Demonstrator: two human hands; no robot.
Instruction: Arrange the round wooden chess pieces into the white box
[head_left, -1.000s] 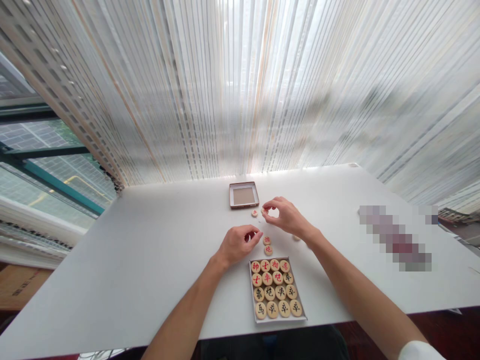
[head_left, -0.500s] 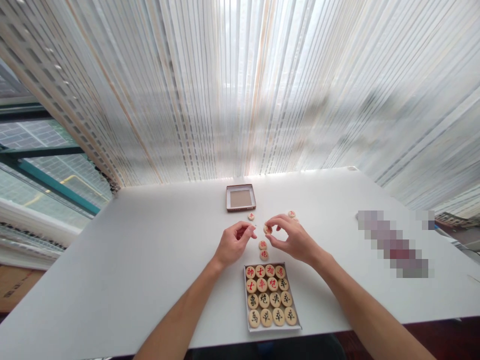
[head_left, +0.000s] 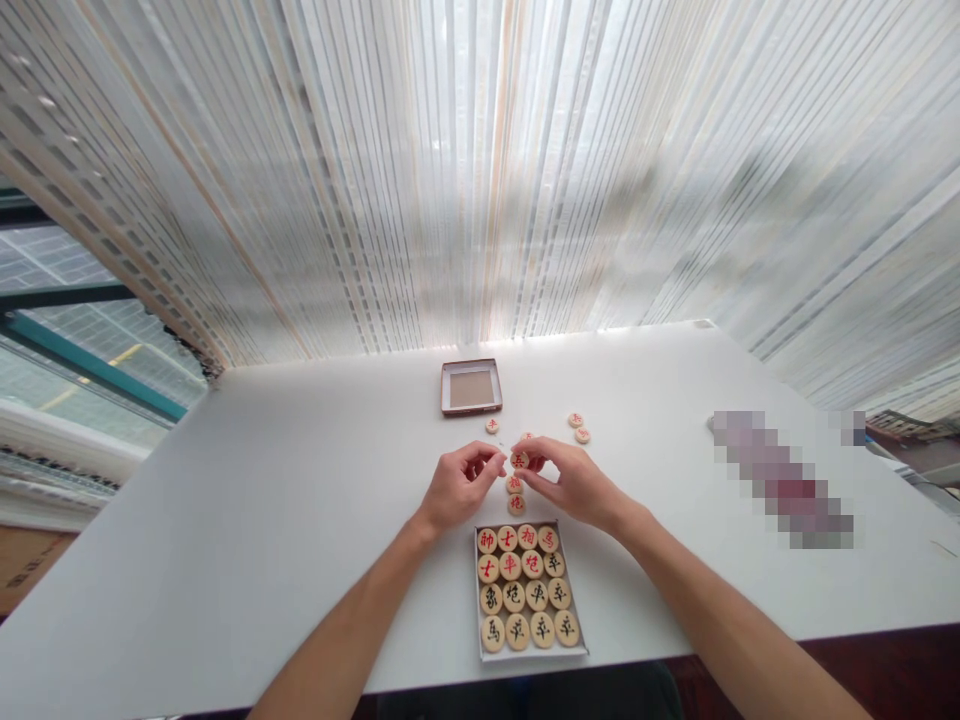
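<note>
My right hand (head_left: 570, 482) pinches a round wooden chess piece (head_left: 519, 460) with a red character, held just above the white table (head_left: 285, 520). My left hand (head_left: 457, 485) is curled beside it, fingertips almost touching the piece; whether it holds anything I cannot tell. Below both hands lies a shallow box (head_left: 577, 640) filled with several pieces in rows, red-marked ones at the top, black-marked ones below. Two loose red pieces (head_left: 514, 492) lie between the hands and the box.
The box lid (head_left: 470, 387) lies open side up farther back. Loose pieces rest on the table: one (head_left: 492, 425) near the lid, two (head_left: 578, 427) to the right. A blurred patch (head_left: 780, 480) sits at the right. Striped curtains hang behind the table.
My right hand picked a red piece from near the lid and brought it back toward my left hand. Two pieces it had covered now show at the right.
</note>
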